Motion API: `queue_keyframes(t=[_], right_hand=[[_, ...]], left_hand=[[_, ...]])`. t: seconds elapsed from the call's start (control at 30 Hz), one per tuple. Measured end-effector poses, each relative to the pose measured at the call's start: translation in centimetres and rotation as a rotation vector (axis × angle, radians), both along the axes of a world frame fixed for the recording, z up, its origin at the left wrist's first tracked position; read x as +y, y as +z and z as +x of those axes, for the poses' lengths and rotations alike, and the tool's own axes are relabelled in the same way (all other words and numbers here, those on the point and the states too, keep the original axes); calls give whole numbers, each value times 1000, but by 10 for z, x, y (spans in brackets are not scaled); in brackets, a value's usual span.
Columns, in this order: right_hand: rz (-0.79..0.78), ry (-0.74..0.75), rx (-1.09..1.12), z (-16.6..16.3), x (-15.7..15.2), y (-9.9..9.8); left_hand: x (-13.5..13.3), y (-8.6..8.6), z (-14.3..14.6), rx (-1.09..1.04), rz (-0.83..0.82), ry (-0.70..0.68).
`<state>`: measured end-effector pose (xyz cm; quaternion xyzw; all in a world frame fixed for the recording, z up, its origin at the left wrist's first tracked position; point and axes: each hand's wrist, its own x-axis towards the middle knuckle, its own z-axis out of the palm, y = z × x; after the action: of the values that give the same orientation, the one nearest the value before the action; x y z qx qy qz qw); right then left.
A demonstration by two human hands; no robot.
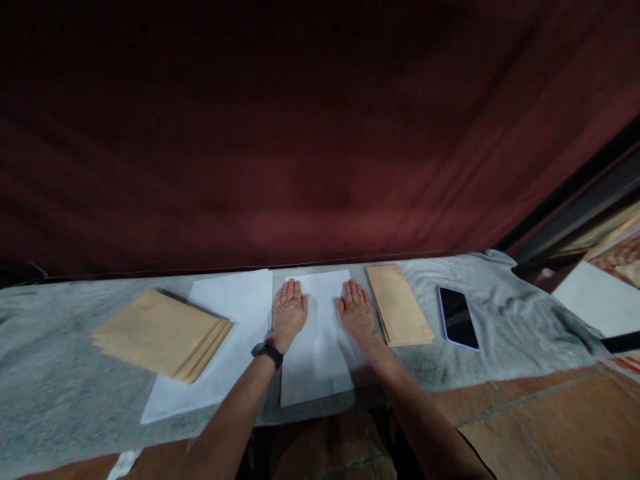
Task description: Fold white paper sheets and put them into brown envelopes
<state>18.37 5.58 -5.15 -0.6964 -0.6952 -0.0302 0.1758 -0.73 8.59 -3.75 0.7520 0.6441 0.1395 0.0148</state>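
Note:
A white sheet of paper (317, 333) lies in front of me on a grey cloth. My left hand (290, 308) rests flat at its left edge, fingers stretched out and pointing away from me. Flat near the right edge is my right hand (356, 310), its fingers also extended. Neither hand holds anything. To the left, more white paper (220, 360) lies partly under a fanned stack of brown envelopes (160, 330). Just right of my right hand sits another pile of brown envelopes (400, 303).
A phone (459, 318) with a dark screen and a purple edge lies right of the envelopes. The grey cloth (525, 327) is wrinkled at the right. A dark red curtain (300, 167) hangs behind. Brown floor tiles (525, 420) show below the front edge.

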Motion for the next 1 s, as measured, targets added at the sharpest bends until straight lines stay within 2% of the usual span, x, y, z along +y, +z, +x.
queue_keyframes(t=[0.07, 0.23, 0.33, 0.43, 0.53, 0.8, 1.0], right_hand=[[-8, 33, -1, -1, -11, 3], [-13, 321, 17, -6, -60, 8], [-41, 465, -11, 0, -88, 7], [-80, 493, -30, 15, -103, 9], [-144, 514, -25, 31, -107, 15], [-490, 643, 113, 61, -116, 45], [-460, 642, 66, 55, -123, 51]], left_hand=[[-29, 2, 1, -1, -32, -47], [-120, 7, 2, 33, -130, -478], [-152, 10, -3, 90, -84, -575], [-161, 13, -12, 139, -14, -582], [-161, 17, -22, 164, -16, -585], [-163, 43, -29, 144, -260, -565], [-166, 54, -24, 121, -357, -539]])
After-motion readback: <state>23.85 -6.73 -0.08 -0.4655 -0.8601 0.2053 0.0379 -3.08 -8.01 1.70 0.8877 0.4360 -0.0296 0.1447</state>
